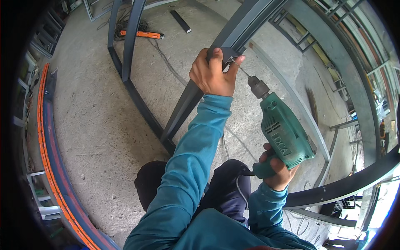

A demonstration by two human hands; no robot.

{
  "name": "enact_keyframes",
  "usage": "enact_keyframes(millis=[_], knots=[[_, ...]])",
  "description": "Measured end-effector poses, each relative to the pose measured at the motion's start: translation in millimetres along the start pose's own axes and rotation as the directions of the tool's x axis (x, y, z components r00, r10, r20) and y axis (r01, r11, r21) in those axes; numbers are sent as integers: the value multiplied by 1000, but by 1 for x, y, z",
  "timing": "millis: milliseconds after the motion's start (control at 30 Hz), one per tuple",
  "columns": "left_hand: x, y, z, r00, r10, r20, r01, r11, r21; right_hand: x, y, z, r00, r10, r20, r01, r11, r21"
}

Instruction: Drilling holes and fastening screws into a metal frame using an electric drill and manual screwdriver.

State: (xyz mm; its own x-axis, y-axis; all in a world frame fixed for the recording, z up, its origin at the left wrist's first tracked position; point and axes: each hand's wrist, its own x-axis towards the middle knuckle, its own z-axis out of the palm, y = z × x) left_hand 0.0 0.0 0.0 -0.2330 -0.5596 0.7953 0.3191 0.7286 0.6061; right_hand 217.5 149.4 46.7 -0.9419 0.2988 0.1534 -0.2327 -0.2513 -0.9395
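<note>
My right hand (279,168) is wrapped round the handle of a green power drill (285,129). From the drill's dark chuck a thin bit points up and left, its tip at the end face of a dark grey metal profile (246,25). My left hand (214,73) grips a short dark end piece (228,54) on that profile, with the thumb and fingers around it beside the bit's tip. Whether the bit has entered the metal I cannot tell. The drill's cord (241,189) hangs down from its handle past my knee.
A dark metal frame (143,108) stands on the concrete floor (96,125) at the left. Beyond it lie an orange tool (141,34), coiled cable and a short dark bar (180,21). Long orange strips (46,137) edge the far left. Metal profiles and racks (354,62) fill the right side.
</note>
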Motion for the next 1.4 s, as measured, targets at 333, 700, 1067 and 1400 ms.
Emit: enact_keyframes(millis=[333, 700, 1067, 1400], knots=[[7, -9, -12, 999, 48, 7, -48, 999, -8, -8, 7, 15, 999, 12, -47, -9, 998, 64], [7, -10, -10, 996, 88, -3, -88, 996, -10, 13, 7, 23, 984, 176, -24, -171, 975, 141], [7, -12, -10, 997, 80, -18, -80, 997, -4, 9, 12, 24, 989, 144, -13, -140, 978, 152], [7, -12, -9, 998, 54, -19, -55, 998, -18, 15, 20, 33, 993, 121, -16, -117, 984, 134]])
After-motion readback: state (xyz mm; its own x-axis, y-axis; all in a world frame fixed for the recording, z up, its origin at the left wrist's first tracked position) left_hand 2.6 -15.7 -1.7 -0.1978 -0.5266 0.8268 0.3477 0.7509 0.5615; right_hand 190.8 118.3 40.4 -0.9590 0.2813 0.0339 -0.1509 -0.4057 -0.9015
